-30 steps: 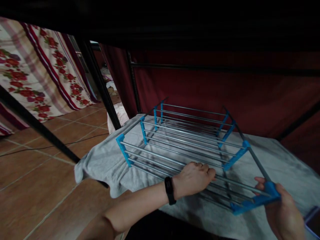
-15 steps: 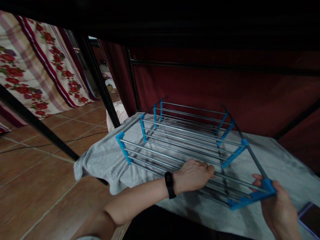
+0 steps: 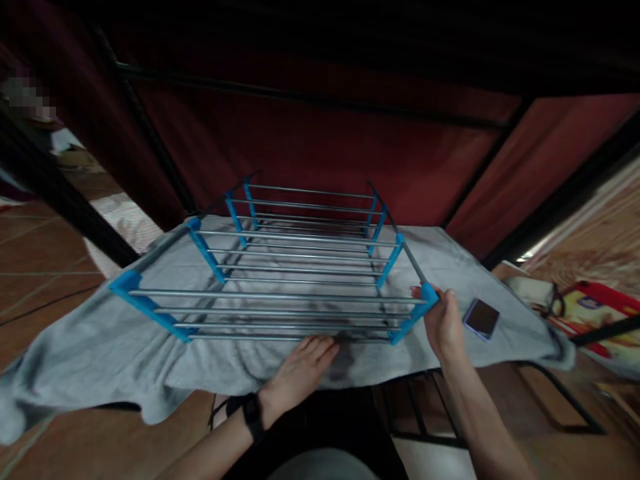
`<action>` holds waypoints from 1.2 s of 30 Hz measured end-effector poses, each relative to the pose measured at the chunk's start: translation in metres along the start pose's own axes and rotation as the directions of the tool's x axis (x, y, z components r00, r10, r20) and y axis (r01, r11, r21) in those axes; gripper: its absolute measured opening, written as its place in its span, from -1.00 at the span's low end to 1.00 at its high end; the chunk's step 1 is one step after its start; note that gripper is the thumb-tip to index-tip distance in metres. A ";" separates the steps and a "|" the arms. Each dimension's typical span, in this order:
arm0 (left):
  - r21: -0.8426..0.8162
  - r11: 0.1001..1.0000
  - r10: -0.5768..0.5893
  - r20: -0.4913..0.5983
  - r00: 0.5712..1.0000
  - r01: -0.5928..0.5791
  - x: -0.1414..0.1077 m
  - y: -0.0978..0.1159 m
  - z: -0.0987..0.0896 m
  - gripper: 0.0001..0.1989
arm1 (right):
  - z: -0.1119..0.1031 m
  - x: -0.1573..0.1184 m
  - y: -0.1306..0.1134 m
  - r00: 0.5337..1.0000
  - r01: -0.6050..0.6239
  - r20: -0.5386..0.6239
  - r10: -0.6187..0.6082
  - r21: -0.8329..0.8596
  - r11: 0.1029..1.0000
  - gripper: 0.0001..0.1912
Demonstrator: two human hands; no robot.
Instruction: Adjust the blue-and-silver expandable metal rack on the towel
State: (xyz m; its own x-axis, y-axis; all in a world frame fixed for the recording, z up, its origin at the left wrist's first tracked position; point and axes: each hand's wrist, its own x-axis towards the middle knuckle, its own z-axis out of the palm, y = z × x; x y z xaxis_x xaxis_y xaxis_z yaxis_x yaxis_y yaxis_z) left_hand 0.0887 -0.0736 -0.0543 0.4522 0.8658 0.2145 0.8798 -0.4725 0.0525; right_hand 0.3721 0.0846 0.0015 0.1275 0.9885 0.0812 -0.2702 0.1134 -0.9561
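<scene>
A rack of grey metal tubes with blue plastic connectors (image 3: 280, 295) lies on its side on a grey blanket (image 3: 240, 363). My right hand (image 3: 444, 325) is closed around the blue connector (image 3: 423, 303) at the rack's near right corner. Just in front of the lowest near tube, my left hand (image 3: 305, 367) rests low with its fingers stretched out. Its fingertips are at that tube; whether they touch it I cannot tell. A black wristband (image 3: 253, 415) is on my left wrist.
A phone (image 3: 481, 319) lies on the blanket right of my right hand. Dark metal frame posts (image 3: 155, 140) and a red curtain (image 3: 310, 147) stand behind the rack. At the far right is a red and yellow package (image 3: 600, 313). Tiled floor (image 3: 25, 280) shows at left.
The view has swung to the right. My left hand has come off the upper near tube and down to the lowest one, its fingers straighter. My right hand keeps the same corner.
</scene>
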 end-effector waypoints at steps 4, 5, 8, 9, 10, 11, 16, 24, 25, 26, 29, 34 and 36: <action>-0.060 0.974 -0.219 0.001 0.976 0.219 -0.013 -0.024 0.042 -0.57 | -0.033 -0.013 0.049 0.989 0.001 -0.147 -0.028 -0.182 0.983 -0.62; -0.071 0.969 -0.236 0.001 0.972 0.236 -0.012 -0.027 0.047 -0.58 | -0.041 -0.019 0.064 0.990 -0.015 -0.140 -0.021 -0.253 0.967 -0.68; -0.102 0.961 -0.255 0.037 0.966 0.257 0.000 -0.030 0.054 -0.59 | -0.059 -0.040 0.104 0.997 0.026 -0.058 -0.060 -0.467 0.884 -0.80; -0.115 0.959 -0.255 0.060 0.965 0.260 0.005 -0.030 0.056 -0.59 | -0.062 -0.045 0.114 0.997 0.052 -0.021 -0.073 -0.513 0.857 -0.78; -0.128 0.958 -0.249 0.085 0.965 0.258 0.010 -0.030 0.058 -0.60 | -0.063 -0.050 0.122 0.997 0.076 0.017 -0.079 -0.544 0.836 -0.73; -0.142 0.957 -0.238 0.108 0.965 0.252 0.015 -0.031 0.059 -0.60 | -0.063 -0.054 0.128 0.996 0.094 0.051 -0.078 -0.563 0.821 -0.68; -0.200 0.935 -0.255 0.200 0.946 0.294 0.033 -0.034 0.058 -0.66 | -0.059 -0.055 0.145 0.985 0.168 0.145 -0.096 -0.650 0.741 -0.65; -0.281 0.906 -0.244 0.265 0.933 0.317 0.041 -0.038 0.052 -0.64 | -0.055 -0.049 0.154 0.975 0.220 0.166 -0.145 -0.707 0.672 -0.68; -0.282 0.905 -0.246 0.264 0.932 0.319 0.041 -0.039 0.053 -0.63 | -0.054 -0.050 0.153 0.976 0.220 0.160 -0.150 -0.711 0.668 -0.69; -0.286 0.905 -0.245 0.258 0.934 0.316 0.041 -0.039 0.054 -0.63 | -0.054 -0.050 0.152 0.976 0.218 0.154 -0.154 -0.715 0.664 -0.71; -0.294 0.905 -0.242 0.237 0.941 0.307 0.040 -0.039 0.057 -0.63 | -0.051 -0.052 0.150 0.977 0.212 0.132 -0.169 -0.718 0.663 -0.72; -0.280 0.915 -0.230 0.230 0.946 0.291 0.039 -0.040 0.058 -0.63 | -0.047 -0.054 0.148 0.974 0.217 0.121 -0.190 -0.735 0.643 -0.71; -0.278 0.917 -0.225 0.233 0.946 0.286 0.039 -0.040 0.058 -0.63 | -0.046 -0.054 0.148 0.976 0.209 0.116 -0.186 -0.750 0.628 -0.70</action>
State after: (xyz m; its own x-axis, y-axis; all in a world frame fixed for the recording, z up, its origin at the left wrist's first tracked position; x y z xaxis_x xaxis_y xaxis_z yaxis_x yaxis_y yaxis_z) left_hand 0.0798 -0.0117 -0.1048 0.2644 0.9637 -0.0365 0.8951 -0.2312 0.3812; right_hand 0.3692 0.0432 -0.1574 0.0639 0.9551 0.2893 0.5726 0.2024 -0.7945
